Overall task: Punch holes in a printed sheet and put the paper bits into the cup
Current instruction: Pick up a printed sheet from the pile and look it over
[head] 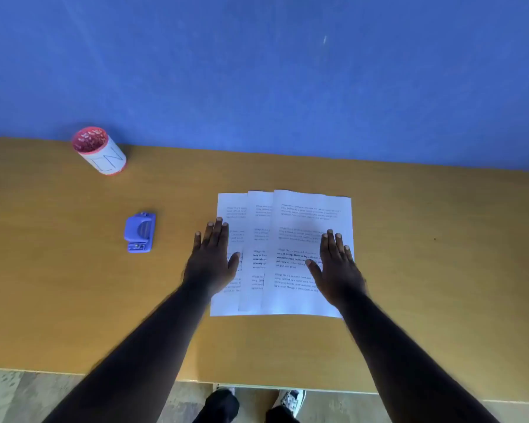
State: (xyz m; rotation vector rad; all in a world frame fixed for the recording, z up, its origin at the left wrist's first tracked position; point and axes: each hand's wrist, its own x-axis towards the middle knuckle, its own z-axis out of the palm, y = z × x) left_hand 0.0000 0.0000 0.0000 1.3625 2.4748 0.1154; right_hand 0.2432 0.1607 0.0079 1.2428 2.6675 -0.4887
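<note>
Three printed sheets (pixel 300 215) lie overlapped and fanned out on the wooden table (pixel 440 270). My left hand (pixel 213 259) rests flat over the left edge of the leftmost sheet, fingers spread. Flat on the right part of the top sheet lies my right hand (pixel 338 267), also with fingers apart. Neither hand holds anything. A small blue hole punch (pixel 139 232) sits on the table to the left of the sheets. The red cup (pixel 100 151) with a white paper label stands at the far left by the wall, with paper bits inside.
A blue wall (pixel 257 71) rises right behind the table's far edge. The table's near edge runs across the bottom, with the floor and my shoes (pixel 290 398) below it.
</note>
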